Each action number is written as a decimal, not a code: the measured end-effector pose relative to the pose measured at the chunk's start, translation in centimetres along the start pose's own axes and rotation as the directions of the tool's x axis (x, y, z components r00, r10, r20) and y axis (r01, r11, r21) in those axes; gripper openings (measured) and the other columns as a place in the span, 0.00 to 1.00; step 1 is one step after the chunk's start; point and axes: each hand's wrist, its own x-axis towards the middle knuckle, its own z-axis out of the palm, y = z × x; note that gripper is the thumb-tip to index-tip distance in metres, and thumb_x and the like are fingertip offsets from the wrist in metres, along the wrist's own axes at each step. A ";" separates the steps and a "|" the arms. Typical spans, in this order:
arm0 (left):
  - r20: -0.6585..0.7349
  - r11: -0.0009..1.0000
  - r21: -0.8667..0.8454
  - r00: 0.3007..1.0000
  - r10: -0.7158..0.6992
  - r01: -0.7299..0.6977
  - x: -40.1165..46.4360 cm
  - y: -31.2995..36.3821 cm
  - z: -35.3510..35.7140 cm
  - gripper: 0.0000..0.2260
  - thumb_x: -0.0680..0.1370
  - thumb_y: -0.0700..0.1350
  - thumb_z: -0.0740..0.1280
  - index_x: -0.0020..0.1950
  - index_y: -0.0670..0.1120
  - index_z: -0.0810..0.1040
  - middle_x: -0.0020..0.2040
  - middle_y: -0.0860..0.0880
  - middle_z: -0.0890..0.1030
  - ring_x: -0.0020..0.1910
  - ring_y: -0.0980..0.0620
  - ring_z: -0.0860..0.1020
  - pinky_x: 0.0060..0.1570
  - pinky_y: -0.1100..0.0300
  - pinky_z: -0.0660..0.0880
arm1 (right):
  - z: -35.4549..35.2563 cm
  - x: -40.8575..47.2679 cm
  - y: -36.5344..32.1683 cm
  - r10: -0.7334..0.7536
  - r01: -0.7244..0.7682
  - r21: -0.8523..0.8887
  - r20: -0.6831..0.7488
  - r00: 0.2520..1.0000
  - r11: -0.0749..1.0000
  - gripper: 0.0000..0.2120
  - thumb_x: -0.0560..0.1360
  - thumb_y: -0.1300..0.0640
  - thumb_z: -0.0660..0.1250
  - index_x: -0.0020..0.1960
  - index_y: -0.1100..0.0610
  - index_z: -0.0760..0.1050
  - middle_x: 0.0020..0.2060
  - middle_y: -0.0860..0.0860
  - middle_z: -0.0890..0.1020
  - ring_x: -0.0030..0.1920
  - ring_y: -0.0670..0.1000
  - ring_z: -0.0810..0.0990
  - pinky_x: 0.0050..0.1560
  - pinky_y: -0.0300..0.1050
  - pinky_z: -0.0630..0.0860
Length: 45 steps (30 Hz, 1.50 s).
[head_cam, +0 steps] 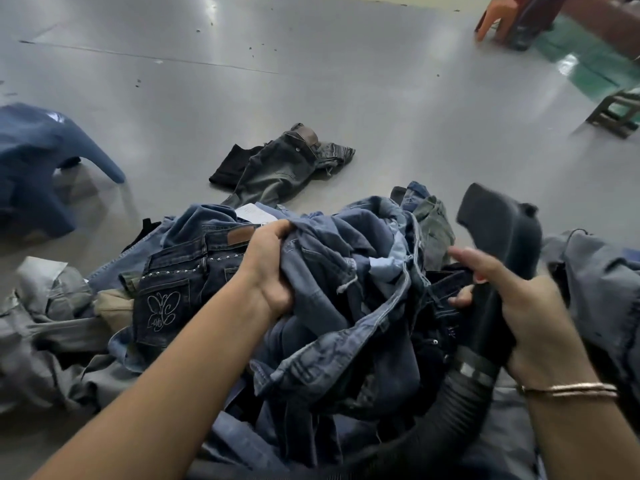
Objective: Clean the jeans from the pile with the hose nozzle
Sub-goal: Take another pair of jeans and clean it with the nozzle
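A pile of jeans (180, 282) covers the near floor, dark and light denim mixed. My left hand (268, 268) grips a bunched pair of mid-blue jeans (332, 271) on top of the pile. My right hand (519, 306) holds the neck of a black hose nozzle (498, 223), whose wide flat head tilts up just right of the blue jeans. A ribbed black hose (446, 410) runs down from the nozzle across the pile toward me. A thin bangle sits on my right wrist.
A separate pair of dark faded jeans (280, 164) lies alone on the grey floor (311, 81) beyond the pile. A blue plastic stool (41, 157) stands at the left. Orange stools (498, 22) and a low green stool (620, 112) stand far right.
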 end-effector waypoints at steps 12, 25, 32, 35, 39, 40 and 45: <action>-0.214 0.877 0.363 0.888 0.408 -0.315 1.4 -0.4 -0.9 0.13 0.79 0.43 0.64 0.61 0.38 0.73 0.56 0.38 0.80 0.56 0.41 0.79 0.58 0.47 0.77 | 4.4 -1.1 2.4 0.303 -0.369 0.318 0.237 0.923 0.873 0.21 0.60 0.59 0.69 0.52 0.64 0.78 0.36 0.58 0.80 0.33 0.55 0.80 0.36 0.46 0.81; 0.591 -0.735 0.617 0.783 0.196 -0.281 1.6 -4.7 -2.8 0.34 0.73 0.59 0.65 0.76 0.55 0.55 0.75 0.56 0.60 0.75 0.52 0.54 0.68 0.55 0.47 | 2.6 -2.4 0.1 0.039 -0.417 0.545 0.573 0.818 0.728 0.22 0.75 0.59 0.64 0.60 0.77 0.73 0.57 0.74 0.76 0.61 0.67 0.76 0.68 0.57 0.68; 0.474 -0.782 0.606 0.855 0.208 -0.146 2.2 -4.2 -2.7 0.19 0.73 0.62 0.61 0.54 0.51 0.76 0.55 0.51 0.79 0.63 0.49 0.65 0.55 0.53 0.54 | -0.7 -1.2 -0.4 0.079 -0.313 0.553 0.405 0.911 0.772 0.23 0.80 0.63 0.45 0.67 0.79 0.62 0.64 0.78 0.66 0.67 0.73 0.66 0.73 0.60 0.53; 0.503 -0.722 0.644 0.850 0.153 -0.251 1.3 -2.8 -2.9 0.13 0.74 0.60 0.62 0.45 0.52 0.77 0.49 0.55 0.78 0.59 0.51 0.66 0.55 0.53 0.59 | -1.4 0.7 -0.3 0.079 -0.202 0.466 0.271 0.959 0.861 0.17 0.69 0.58 0.65 0.50 0.69 0.81 0.48 0.66 0.83 0.51 0.62 0.83 0.55 0.53 0.79; 0.594 -0.294 0.799 0.762 0.257 -0.524 -1.2 -1.2 -2.5 0.05 0.76 0.48 0.68 0.43 0.47 0.76 0.42 0.54 0.79 0.47 0.54 0.73 0.47 0.54 0.70 | -4.3 3.4 0.9 0.093 -0.149 0.397 0.156 0.983 0.906 0.14 0.73 0.59 0.55 0.43 0.58 0.80 0.38 0.54 0.84 0.39 0.52 0.84 0.41 0.45 0.82; 0.590 -0.165 0.805 0.740 0.322 -0.570 -1.9 -1.0 -2.1 0.05 0.75 0.47 0.68 0.42 0.47 0.76 0.39 0.53 0.79 0.41 0.54 0.75 0.43 0.55 0.72 | -4.6 3.9 1.5 0.126 -0.168 0.378 0.132 0.983 0.910 0.15 0.73 0.60 0.54 0.42 0.58 0.80 0.37 0.54 0.84 0.38 0.52 0.84 0.41 0.44 0.82; 0.423 0.172 0.727 0.632 0.649 -0.665 -3.2 -1.0 -0.3 0.13 0.70 0.53 0.73 0.37 0.47 0.73 0.30 0.54 0.76 0.28 0.61 0.70 0.30 0.69 0.68 | -4.3 5.0 4.9 0.236 -0.248 0.268 0.075 0.969 0.931 0.08 0.68 0.62 0.61 0.40 0.61 0.78 0.33 0.56 0.81 0.35 0.54 0.79 0.40 0.44 0.78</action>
